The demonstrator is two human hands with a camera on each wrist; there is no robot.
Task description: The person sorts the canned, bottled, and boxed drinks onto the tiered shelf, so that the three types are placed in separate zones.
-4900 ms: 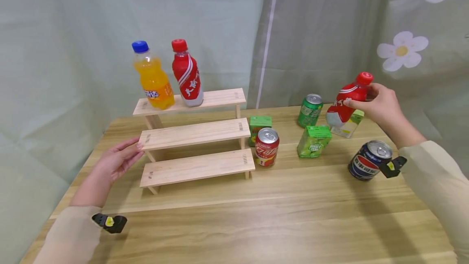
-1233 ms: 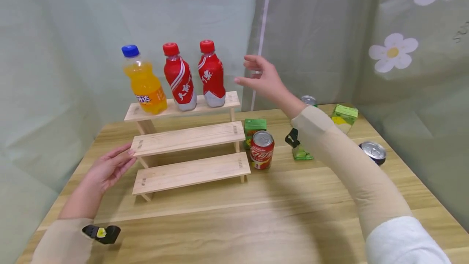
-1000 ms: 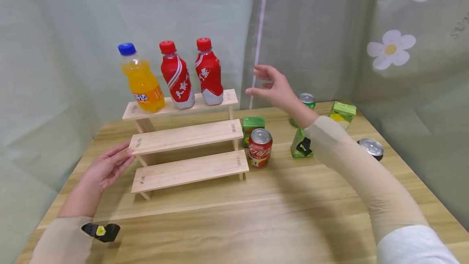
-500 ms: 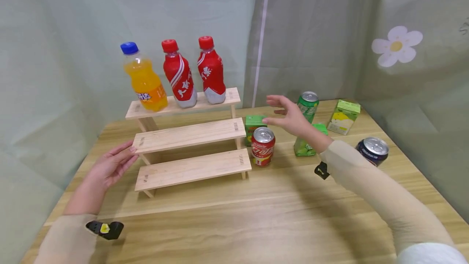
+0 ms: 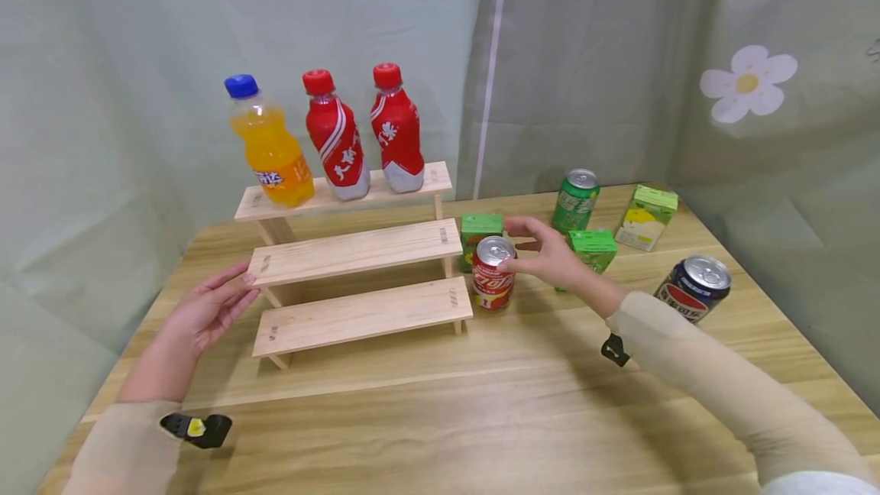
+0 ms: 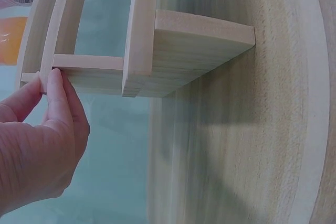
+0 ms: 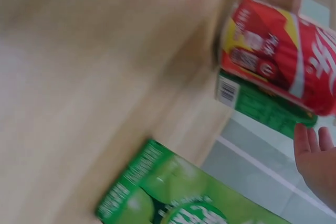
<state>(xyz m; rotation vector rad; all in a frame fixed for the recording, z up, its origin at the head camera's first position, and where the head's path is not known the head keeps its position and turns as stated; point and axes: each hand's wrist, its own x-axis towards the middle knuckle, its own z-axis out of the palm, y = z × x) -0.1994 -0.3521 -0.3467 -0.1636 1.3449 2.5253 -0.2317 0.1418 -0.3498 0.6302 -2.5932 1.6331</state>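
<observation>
My left hand (image 5: 211,312) pinches the left end of the middle board of a three-step wooden shelf (image 5: 364,319); in the left wrist view the thumb and fingers (image 6: 59,95) meet over the board's edge. My right hand (image 5: 550,254) is beside a red cola can (image 5: 492,281), fingers spread and thumb overlapping the can's right side in the head view. The can stands upright on the table, right of the shelf. Behind it is a green juice box (image 5: 479,229), partly hidden. In the right wrist view the fingers (image 7: 313,139) are extended near the can.
On the top step stand an orange soda bottle (image 5: 275,155) and two red bottles (image 5: 338,147). To the right are a green can (image 5: 575,203), a green drink box (image 5: 593,247) partly behind my right hand, a yellow-green box (image 5: 646,218) and a dark blue can (image 5: 693,289).
The second red bottle went from my right hand onto the top step. That hand then let go and came down to the red can. The left hand stays on the shelf.
</observation>
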